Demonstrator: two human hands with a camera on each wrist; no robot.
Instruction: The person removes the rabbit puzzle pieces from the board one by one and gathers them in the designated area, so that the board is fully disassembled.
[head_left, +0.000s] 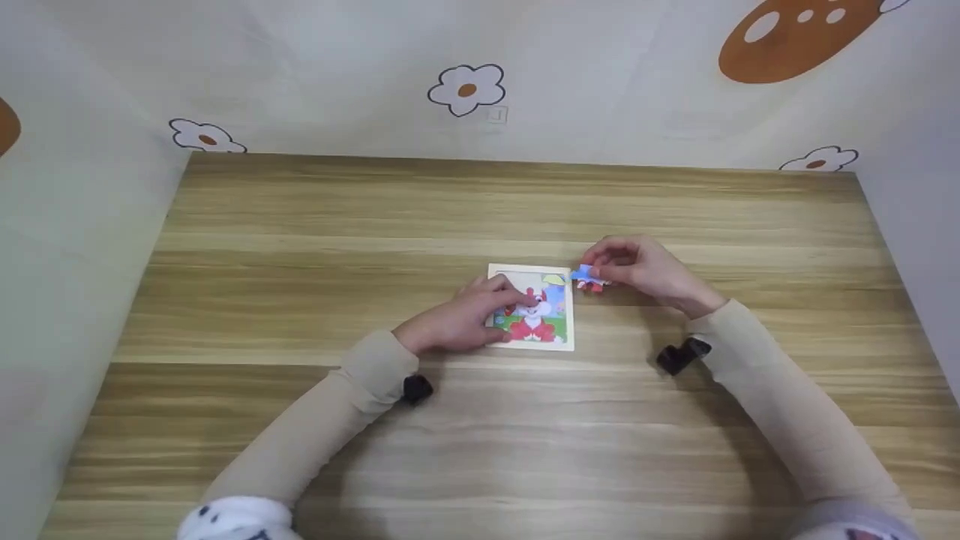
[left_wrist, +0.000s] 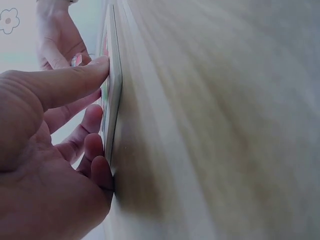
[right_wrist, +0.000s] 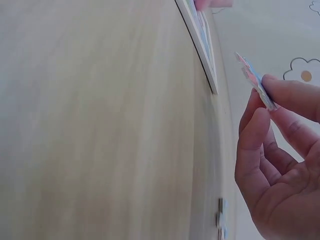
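Note:
A small square jigsaw puzzle (head_left: 532,343) in a pale frame lies on the table, its picture showing a red and white cartoon animal on green. Over its left side rests my left hand (head_left: 471,313), fingers spread across the picture, while the thumb (left_wrist: 80,82) touches the frame's near edge. The hand covers part of the picture. Just off the frame's upper right, my right hand (head_left: 637,268) pinches a blue and red puzzle piece (head_left: 589,277) between thumb and fingers. In the right wrist view, that piece (right_wrist: 254,80) is tilted and held above the table.
The wood-grain table (head_left: 300,247) meets a pale wall (head_left: 337,75) with flower prints at the back. Small thin pieces (right_wrist: 221,218) lie on the table beyond the right hand in the right wrist view. Black wrist cameras (head_left: 682,355) sit under both forearms.

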